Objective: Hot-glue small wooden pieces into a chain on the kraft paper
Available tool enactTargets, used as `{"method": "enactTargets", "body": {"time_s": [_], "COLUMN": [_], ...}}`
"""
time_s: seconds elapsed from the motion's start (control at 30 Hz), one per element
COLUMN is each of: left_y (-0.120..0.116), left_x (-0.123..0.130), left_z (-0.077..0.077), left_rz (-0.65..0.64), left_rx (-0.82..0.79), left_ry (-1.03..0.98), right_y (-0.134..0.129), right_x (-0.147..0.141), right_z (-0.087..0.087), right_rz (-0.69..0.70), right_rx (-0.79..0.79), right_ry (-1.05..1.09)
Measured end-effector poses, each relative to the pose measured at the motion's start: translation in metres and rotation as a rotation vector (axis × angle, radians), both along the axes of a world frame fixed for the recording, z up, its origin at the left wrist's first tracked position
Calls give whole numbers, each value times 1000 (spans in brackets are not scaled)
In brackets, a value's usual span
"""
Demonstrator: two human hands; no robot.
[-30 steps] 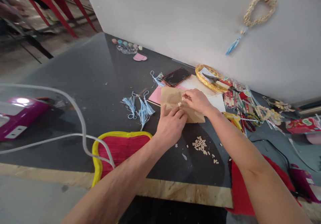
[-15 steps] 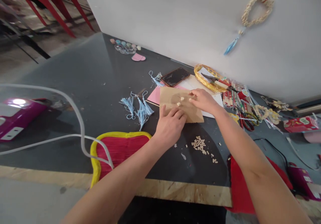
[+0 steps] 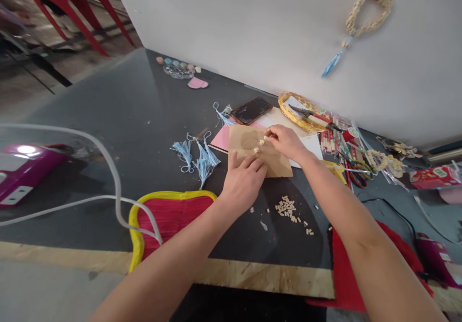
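My left hand (image 3: 243, 180) lies flat with its fingers stretched over the lower edge of a sheet of brown paper (image 3: 279, 164). A faint drawn outline shows on that sheet. Beside the left fingertips sits a small beige piece cluster (image 3: 256, 149), and a second beige cluster (image 3: 262, 142) lies just beyond it. Thumb and finger of my right hand (image 3: 283, 143) pinch another small beige piece (image 3: 266, 138) close to the second cluster. Whether the two touch I cannot tell. On the dark table below the paper is a pile of loose beige pieces (image 3: 286, 207).
Blue tassels (image 3: 204, 162) lie left of the paper. Behind it are a phone (image 3: 251, 110) and a yellow basket (image 3: 285, 101) holding pliers. Scissors (image 3: 357, 170) are at right. A white cable (image 3: 116, 173) crosses the left side. A beaded ring (image 3: 352, 21) hangs on the wall.
My right hand has moved left across the paper, bringing the pinched beige piece closer to the other two clusters. My left hand has stayed on the sheet.
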State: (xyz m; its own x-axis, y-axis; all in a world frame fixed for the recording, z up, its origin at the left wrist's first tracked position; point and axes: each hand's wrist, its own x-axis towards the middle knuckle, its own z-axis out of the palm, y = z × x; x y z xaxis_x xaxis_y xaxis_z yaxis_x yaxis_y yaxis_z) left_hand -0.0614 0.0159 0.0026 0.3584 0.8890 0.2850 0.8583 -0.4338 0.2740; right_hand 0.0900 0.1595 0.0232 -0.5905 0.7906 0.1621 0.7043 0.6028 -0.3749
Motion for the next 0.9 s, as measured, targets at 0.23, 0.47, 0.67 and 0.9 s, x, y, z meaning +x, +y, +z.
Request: {"method": "enactTargets", "body": {"time_s": [0.23,0.47,0.67,0.9], "left_y": [-1,0,-1,0], "left_x": [0,0,0,0], "left_z": [2,1,0,-1], "left_rz": [5,10,4,9], "left_rx": [31,42,43,38], "left_ry": [-22,-19,-13,-21], "right_y": [2,3,3,2], "right_x": [-5,-5,-4,-3], "right_z": [-4,-7,-8,-7], "right_rz": [45,57,69,65], "right_rx": [11,16,15,-6], "right_ry": [-40,-73,-72,-56]}}
